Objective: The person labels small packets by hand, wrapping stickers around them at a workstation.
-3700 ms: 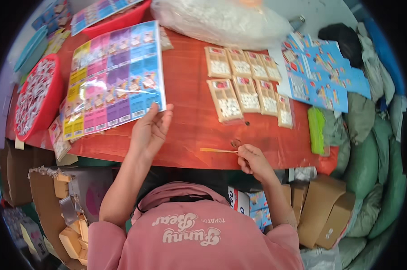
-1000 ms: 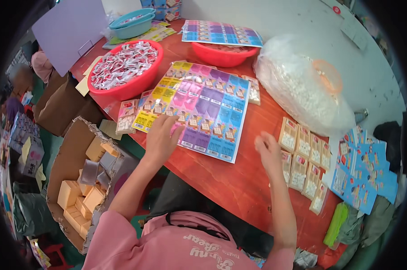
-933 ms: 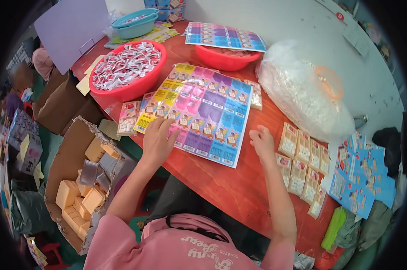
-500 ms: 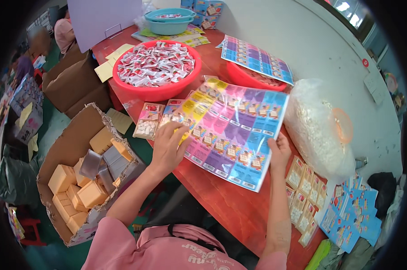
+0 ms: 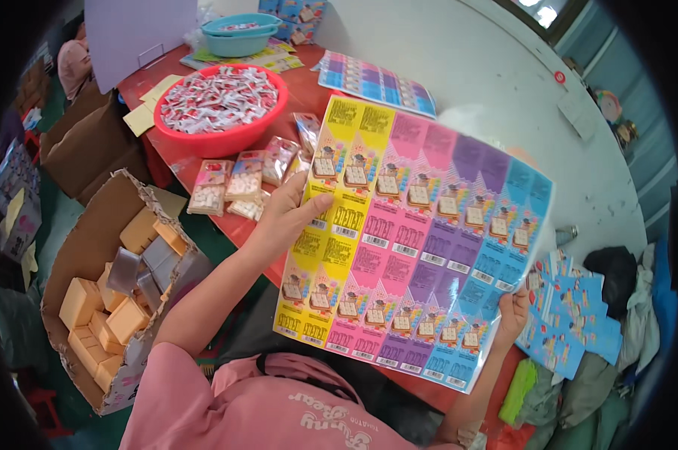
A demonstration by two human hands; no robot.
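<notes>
Printed sheet: held at opposite sides by the fingers of the left hand and the right hand, each closed on an edge about midway along it; the left thumb lies on the printed face. Handling, as judged: light, thin and flexible, with a glossy, possibly slippery surface; liable to crease if pinched hard or carried by one corner. Take hold at the two side margins and keep light tension across. Orientation: printed face toward the person, yellow columns at left, blue columns at right, column tops leaning right, rows falling toward the right. Long axis: cannot be told, as the sides look nearly equal. Location: raised over the red bench, to the right of the small packs and red bowl
</notes>
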